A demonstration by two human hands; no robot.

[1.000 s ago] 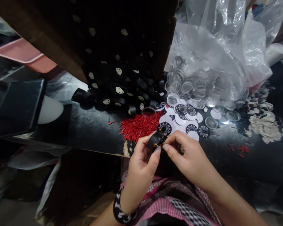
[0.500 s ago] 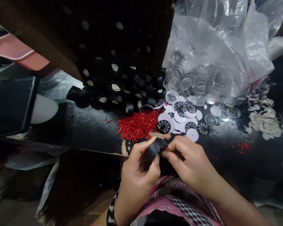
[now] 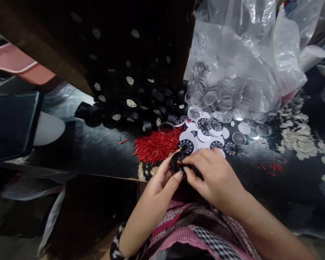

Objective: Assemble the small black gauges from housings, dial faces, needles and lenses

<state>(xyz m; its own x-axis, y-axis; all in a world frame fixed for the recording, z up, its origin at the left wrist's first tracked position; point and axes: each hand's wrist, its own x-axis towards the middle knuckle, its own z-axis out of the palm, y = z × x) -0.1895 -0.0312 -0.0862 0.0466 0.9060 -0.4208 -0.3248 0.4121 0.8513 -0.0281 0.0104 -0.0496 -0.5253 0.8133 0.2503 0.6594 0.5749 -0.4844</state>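
A round black housing (image 3: 174,162) with a printed dial face showing inside it is gripped by my left hand (image 3: 162,184), thumb below and fingers behind. My right hand (image 3: 211,173) has its thumb and forefinger closed together over the dial; what they pinch, perhaps something thin, is too small to make out. Just beyond the hands lie a heap of red pointers (image 3: 155,146) and a pile of dial discs (image 3: 203,137), some showing white backs and some black printed faces.
Clear round covers (image 3: 222,95) spill from a plastic bag (image 3: 233,47). Small pale plates (image 3: 298,139) are heaped at the right. Several black housings (image 3: 147,125) lie by a dark box (image 3: 70,68). A dark-screened device (image 3: 13,122) and pink tray (image 3: 13,59) are at the left.
The black housing has turned so its open side with the dial face shows upward. My right fingers have moved from its edge to over the dial. The view has shifted slightly.
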